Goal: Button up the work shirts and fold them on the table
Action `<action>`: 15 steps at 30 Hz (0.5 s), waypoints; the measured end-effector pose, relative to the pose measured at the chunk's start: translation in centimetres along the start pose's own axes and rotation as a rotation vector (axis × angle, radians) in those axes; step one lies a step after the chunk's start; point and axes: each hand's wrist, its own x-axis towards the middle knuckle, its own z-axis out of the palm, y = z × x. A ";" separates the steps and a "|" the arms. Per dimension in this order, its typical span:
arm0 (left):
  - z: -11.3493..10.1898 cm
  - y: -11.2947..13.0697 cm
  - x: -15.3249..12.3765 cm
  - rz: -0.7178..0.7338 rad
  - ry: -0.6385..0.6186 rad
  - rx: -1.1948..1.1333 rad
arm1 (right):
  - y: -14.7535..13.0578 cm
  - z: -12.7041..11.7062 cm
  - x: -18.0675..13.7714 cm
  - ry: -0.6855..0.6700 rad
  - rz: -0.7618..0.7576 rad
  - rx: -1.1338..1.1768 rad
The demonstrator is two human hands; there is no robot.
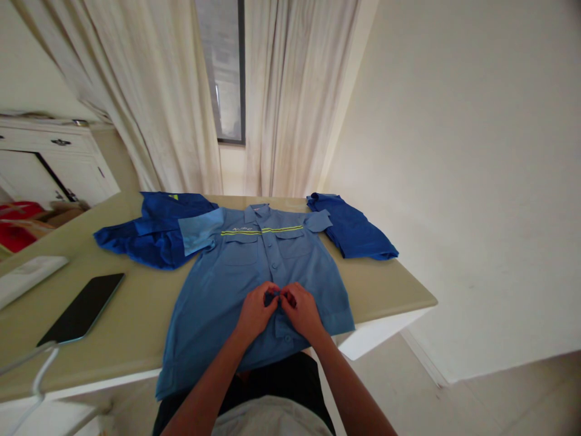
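A blue-grey short-sleeved work shirt [240,260] lies front up on the table, collar at the far end and hem hanging over the near edge. Yellow stripes cross its chest above two flap pockets. My left hand [258,307] pinches the front placket from the left, fingers curled. From the other side my right hand [299,306] pinches the same strip, its fingertips almost meeting the left ones. Buttons show above and below the hands; whatever sits between the fingertips is too small to make out.
Darker blue garments lie at the left [158,233] and, folded, at the right [356,230] of the table [136,315]. A black phone [84,309], a white cable [43,369] and a white device [29,275] are on the left. A wall stands at the right, curtains behind.
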 end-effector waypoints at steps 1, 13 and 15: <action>0.0 -0.1 0.0 -0.009 0.007 -0.001 | -0.1 0.0 -0.1 -0.005 -0.015 -0.025; 1.3 -0.5 -0.3 0.031 0.044 0.227 | -0.2 0.1 -0.2 0.016 -0.001 -0.091; 1.3 -0.5 -0.3 0.069 0.030 0.259 | -0.1 0.1 0.0 0.059 0.016 -0.073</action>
